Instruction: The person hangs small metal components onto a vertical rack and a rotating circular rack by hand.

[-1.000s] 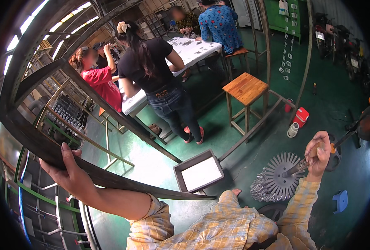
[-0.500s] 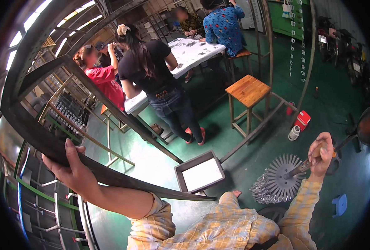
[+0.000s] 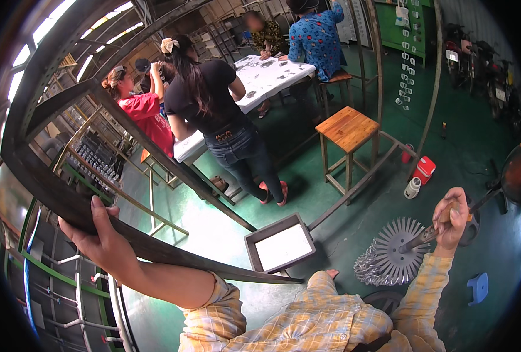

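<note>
My left hand [image 3: 105,243] is closed round a dark metal frame bar [image 3: 172,249], its thumb upright on the near side. Part of its fingers is hidden behind the bar. On the right, my right hand [image 3: 449,226] is raised with its fingers curled round a tan, rounded piece [image 3: 450,211], whose kind I cannot make out. Just left of that hand, a brown post [image 3: 426,235] rises from a grey slotted disc [image 3: 400,249]. Many shiny metal pieces [image 3: 369,267] hang along the disc's lower left edge.
A dark tray with a white bottom [image 3: 247,239] stands on the floor ahead. Beyond are a wooden stool [image 3: 348,129], a white table [image 3: 298,71] with several people round it, and hanging strands [image 3: 405,79]. A red box [image 3: 425,169] and blue stool [image 3: 478,288] are rightward.
The hanging strands have swung left at their lower ends. The people at the table have shifted slightly. Both my hands keep their places and grips.
</note>
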Demonstrator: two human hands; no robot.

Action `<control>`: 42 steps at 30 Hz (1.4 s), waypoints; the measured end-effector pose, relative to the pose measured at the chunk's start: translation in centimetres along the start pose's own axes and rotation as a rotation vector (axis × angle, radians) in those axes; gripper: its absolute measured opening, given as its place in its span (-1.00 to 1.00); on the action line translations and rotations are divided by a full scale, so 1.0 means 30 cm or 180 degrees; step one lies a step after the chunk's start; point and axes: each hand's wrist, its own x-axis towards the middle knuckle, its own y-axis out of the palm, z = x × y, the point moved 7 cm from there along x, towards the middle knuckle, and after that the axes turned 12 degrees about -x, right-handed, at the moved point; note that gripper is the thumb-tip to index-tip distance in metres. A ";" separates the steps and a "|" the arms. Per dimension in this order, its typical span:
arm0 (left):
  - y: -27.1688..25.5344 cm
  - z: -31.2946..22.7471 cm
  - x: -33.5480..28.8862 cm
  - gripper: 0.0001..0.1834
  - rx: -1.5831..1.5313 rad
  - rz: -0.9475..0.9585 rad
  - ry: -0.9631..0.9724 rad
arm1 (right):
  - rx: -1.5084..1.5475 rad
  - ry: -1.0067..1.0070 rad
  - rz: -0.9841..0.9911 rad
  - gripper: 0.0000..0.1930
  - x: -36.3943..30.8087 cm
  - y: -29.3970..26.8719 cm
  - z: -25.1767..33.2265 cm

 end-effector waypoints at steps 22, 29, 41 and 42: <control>0.001 -0.008 0.001 -0.68 0.0073 -0.0039 0.0005 | 0.0004 0.0044 0.0067 -0.63 0.006 -0.002 -0.008; 0.000 -0.011 0.002 -0.67 0.0063 -0.0026 0.0028 | 0.0002 0.0017 0.0013 -0.62 0.006 -0.005 -0.009; -0.005 -0.015 -0.001 -0.74 0.0007 -0.0099 -0.0004 | -0.0027 0.0064 -0.0027 -0.62 0.010 -0.007 -0.012; -0.005 -0.015 -0.002 -0.74 0.0009 -0.0101 -0.0004 | -0.0024 0.0060 -0.0028 -0.62 0.011 -0.005 -0.012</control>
